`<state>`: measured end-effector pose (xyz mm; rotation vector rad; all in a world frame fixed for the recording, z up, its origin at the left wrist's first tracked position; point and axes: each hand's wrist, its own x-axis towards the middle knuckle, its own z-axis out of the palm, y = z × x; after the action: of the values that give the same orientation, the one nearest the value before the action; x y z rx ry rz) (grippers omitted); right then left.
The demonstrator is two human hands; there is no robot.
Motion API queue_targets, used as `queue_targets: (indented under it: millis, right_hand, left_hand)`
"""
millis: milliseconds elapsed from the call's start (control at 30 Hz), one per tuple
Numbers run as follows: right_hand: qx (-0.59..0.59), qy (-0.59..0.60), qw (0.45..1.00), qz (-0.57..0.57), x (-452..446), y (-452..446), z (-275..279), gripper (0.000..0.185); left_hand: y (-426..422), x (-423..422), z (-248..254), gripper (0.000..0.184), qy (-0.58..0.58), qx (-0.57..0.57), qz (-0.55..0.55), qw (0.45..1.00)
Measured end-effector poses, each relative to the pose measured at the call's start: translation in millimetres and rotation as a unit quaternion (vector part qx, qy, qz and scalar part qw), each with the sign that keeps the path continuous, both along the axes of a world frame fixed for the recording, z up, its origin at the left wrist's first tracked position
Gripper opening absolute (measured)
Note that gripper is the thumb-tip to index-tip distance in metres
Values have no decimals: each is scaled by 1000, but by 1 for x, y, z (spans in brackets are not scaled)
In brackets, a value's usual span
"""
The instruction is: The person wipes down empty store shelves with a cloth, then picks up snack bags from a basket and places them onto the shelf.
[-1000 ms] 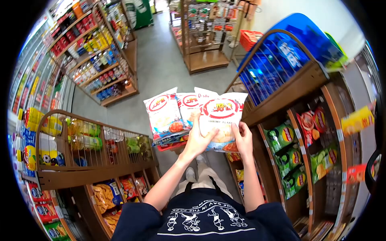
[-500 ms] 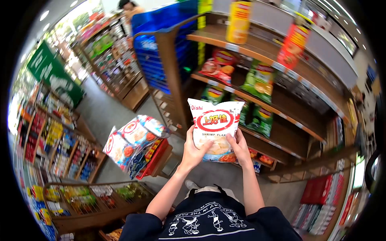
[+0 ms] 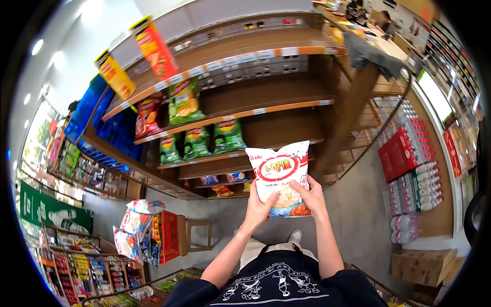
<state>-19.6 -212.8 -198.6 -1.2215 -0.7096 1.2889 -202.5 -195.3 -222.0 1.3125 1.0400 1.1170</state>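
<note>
1. At a shop's snack shelves, a person faces the shelf unit (image 3: 266, 91) holding a white shrimp-flake bag (image 3: 281, 176) in both hands; half a second ago the view was angled more toward the aisle.

2. In front of the person's body, the bag stands nearly upright, printed side toward the wearer, and appears clear of the shelf boards. The left hand (image 3: 259, 209) grips its lower left and the right hand (image 3: 312, 198) its lower right.

3. Both thumbs press on the bag's front, pinching it against fingers at the sides and behind; how those hidden fingers are spread cannot be told.

4. At lower left, the red basket (image 3: 171, 238), one second ago almost beneath the hands, now sits well apart from them. It appears to rest on a wooden stool (image 3: 201, 225), with similar white bags (image 3: 134, 227) heaped at its side.

5. Beyond the held bag, green chip bags (image 3: 197, 143) line the shelves. Judging by the turn, the work has shifted from basket to shelf, with this single bag singled out and not yet set down.
</note>
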Motion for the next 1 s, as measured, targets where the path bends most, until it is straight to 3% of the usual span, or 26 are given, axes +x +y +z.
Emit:
queue_targets:
  millis: [167,500,733,833,1000]
  right_hand:
    - [-29,-21,999,-34,50,-20,-6,53]
    - [-15,-53,998,24,84,-3,-23,68]
    - [-13,-148,975,166,79,50,-24,84]
    - [-34,-223,946,232,85,71,-49,89]
    - [-90,-230,940,234,86,94,-85,89]
  left_hand:
    - [-3,45,1,79,-4,-66,-81,994]
    - [43,54,-17,82,-36,-118,-221,967]
    - [91,32,-64,69,-87,-99,-234,963]
    - [104,25,-91,70,-103,-108,-234,961]
    - [123,21,-144,76,-81,-76,-240,964]
